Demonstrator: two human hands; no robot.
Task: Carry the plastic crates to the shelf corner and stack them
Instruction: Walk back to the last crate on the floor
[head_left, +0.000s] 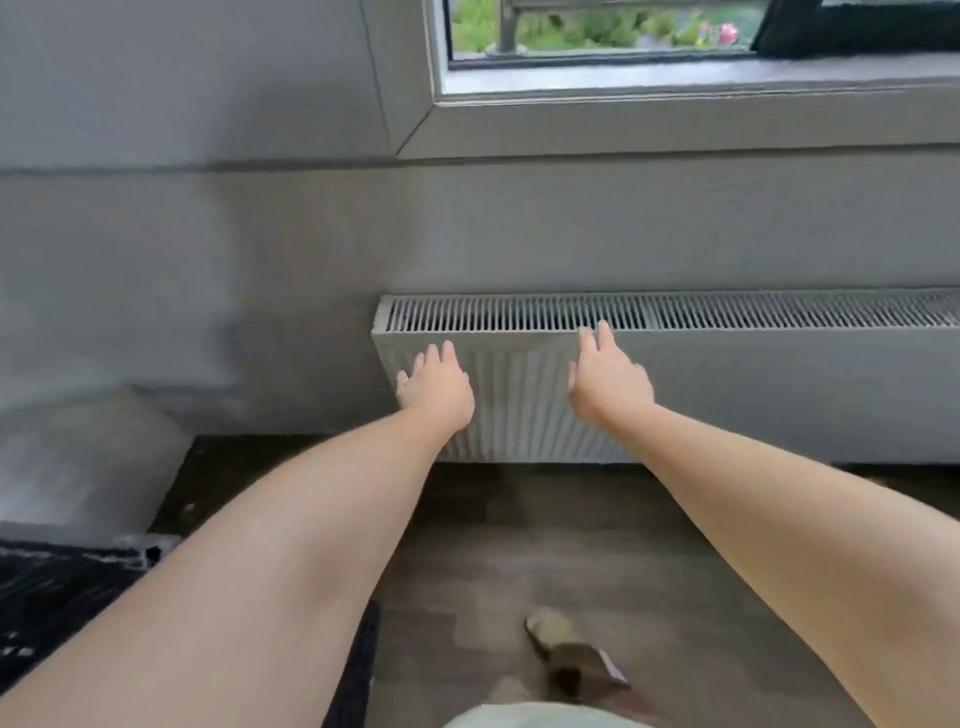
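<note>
Both my arms reach forward over a dark wooden floor. My left hand (435, 387) is held out with fingers apart and nothing in it. My right hand (609, 382) is likewise spread and holds nothing. Both hands hover in front of a white radiator. At the lower left a dark, grid-like object (57, 597) lies partly under my left forearm; it may be a black plastic crate, but blur keeps me from telling. No shelf is in view.
A white radiator (727, 384) runs along the grey wall under a window (597, 31). A pale blurred block (78, 467) stands at the left by the wall. My foot in a shoe (561, 644) is on the floor below.
</note>
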